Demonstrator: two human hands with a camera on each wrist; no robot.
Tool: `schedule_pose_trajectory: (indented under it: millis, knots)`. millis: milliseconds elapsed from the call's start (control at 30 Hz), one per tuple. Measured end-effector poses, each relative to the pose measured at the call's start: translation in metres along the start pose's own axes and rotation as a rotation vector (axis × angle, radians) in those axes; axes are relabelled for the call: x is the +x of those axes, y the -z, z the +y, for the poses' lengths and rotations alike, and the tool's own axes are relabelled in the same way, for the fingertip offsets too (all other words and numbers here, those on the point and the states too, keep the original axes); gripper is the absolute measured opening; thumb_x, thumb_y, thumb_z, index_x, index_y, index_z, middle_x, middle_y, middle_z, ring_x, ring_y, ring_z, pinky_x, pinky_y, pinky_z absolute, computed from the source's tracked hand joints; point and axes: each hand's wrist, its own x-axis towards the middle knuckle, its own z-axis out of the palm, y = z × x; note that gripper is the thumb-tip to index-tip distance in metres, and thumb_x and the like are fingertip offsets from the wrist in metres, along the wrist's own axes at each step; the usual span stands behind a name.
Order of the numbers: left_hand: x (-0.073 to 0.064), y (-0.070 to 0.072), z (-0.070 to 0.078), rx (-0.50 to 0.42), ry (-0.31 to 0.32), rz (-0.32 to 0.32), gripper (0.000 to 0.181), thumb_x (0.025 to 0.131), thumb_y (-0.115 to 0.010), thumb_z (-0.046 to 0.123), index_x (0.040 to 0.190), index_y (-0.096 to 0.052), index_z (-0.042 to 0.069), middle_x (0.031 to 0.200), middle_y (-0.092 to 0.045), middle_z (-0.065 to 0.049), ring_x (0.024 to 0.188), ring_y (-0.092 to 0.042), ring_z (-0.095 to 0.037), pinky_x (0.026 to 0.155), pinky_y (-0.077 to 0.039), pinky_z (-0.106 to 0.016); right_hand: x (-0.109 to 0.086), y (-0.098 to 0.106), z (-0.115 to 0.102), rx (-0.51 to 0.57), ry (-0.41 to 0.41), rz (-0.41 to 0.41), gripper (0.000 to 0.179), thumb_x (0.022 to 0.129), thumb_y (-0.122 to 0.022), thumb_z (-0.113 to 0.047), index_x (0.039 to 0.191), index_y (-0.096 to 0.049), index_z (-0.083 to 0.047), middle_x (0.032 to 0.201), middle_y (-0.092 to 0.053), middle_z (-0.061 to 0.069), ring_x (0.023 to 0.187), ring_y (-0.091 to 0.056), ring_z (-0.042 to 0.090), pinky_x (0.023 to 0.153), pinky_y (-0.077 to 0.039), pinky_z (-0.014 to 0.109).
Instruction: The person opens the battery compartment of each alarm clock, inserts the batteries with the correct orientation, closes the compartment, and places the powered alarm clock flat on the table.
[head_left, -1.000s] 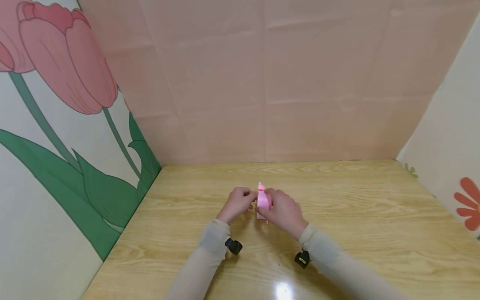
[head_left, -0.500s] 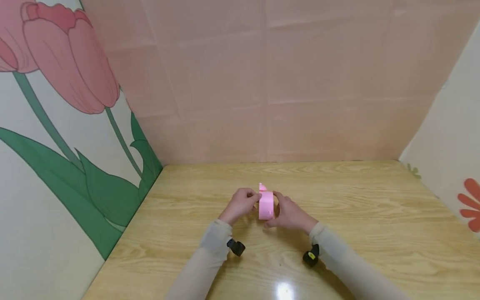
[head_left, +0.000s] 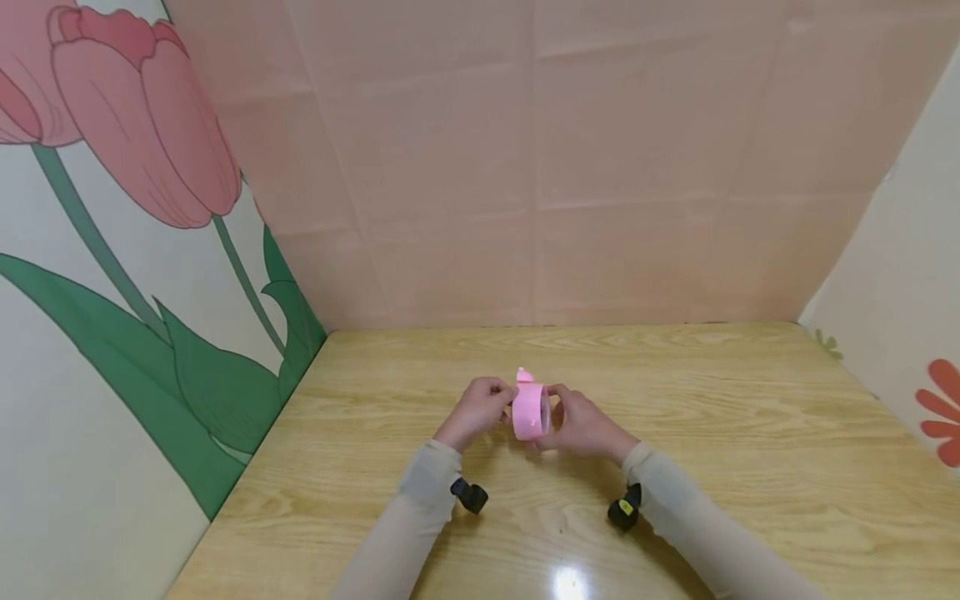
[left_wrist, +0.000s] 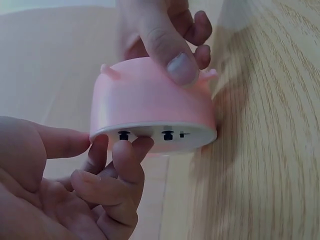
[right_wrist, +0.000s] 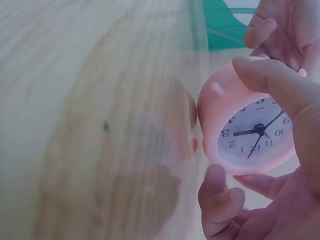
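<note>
A pink alarm clock [head_left: 527, 412] stands on its side at the table, between both hands. Its white dial [right_wrist: 240, 145] faces the right hand, the 3 turned toward the tabletop. The right hand [head_left: 588, 429] grips the case, thumb across one side and fingers at the opposite side. From the left, the left hand [head_left: 475, 410] reaches to the clock's back, its curled fingers at the edge and beside a black knob [left_wrist: 123, 134]. A second black knob [left_wrist: 168, 135] and a small switch show further along the white back. Small pink nubs [left_wrist: 110, 72] stick out from the case.
The wood-grain table [head_left: 712, 392] runs back to a pink-covered wall [head_left: 637, 167]. A tulip mural [head_left: 150, 117] covers the left wall, and a red flower [head_left: 941, 408] is on the right wall. A bright reflection lies near the front.
The right hand has shifted off the top of the clock to its right side and regripped there. The clock has turned slightly, bringing its front rim into view. The left hand stays at the back.
</note>
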Motion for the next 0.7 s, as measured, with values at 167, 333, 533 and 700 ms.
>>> schedule_pose_trajectory:
  millis: [167,333,533,700]
  knots:
    - [0.000,0.000,0.000,-0.028,0.023,0.001,0.021,0.103,-0.057,0.028,0.108,-0.057,0.007,0.095,-0.069,-0.007,0.084,-0.066,-0.038,0.053,-0.043,-0.028,0.000,0.001,0.001,-0.008,0.015,0.011,0.091,0.068,-0.092,-0.036,0.138,-0.046,0.001,0.099,-0.065,0.010,0.079,-0.059,0.018,0.066,-0.052,0.031]
    - [0.003,-0.001,-0.004,-0.040,-0.023,0.014,0.017,0.103,-0.055,0.022,0.115,-0.057,0.010,0.084,-0.068,-0.007,0.080,-0.066,-0.037,0.050,-0.040,-0.024,-0.001,0.003,0.000,0.005,0.031,0.031,0.088,0.068,-0.092,-0.032,0.137,-0.049,0.000,0.096,-0.063,0.007,0.079,-0.058,0.019,0.063,-0.052,0.030]
    - [0.006,-0.003,-0.011,0.002,-0.053,0.055,0.022,0.103,-0.056,0.023,0.117,-0.062,0.008,0.081,-0.066,-0.005,0.072,-0.063,-0.021,0.056,-0.048,-0.024,-0.001,0.005,0.000,-0.066,0.064,0.078,0.083,0.067,-0.093,-0.035,0.136,-0.056,-0.005,0.103,-0.062,0.006,0.089,-0.055,0.021,0.070,-0.050,0.032]
    - [0.007,-0.005,-0.016,0.037,-0.041,0.068,0.027,0.102,-0.056,0.030,0.116,-0.064,0.009,0.075,-0.064,-0.003,0.068,-0.060,-0.022,0.049,-0.045,-0.022,-0.002,0.005,-0.001,-0.085,0.047,0.106,0.087,0.066,-0.094,-0.036,0.137,-0.056,-0.003,0.109,-0.062,0.010,0.093,-0.056,0.022,0.076,-0.053,0.036]
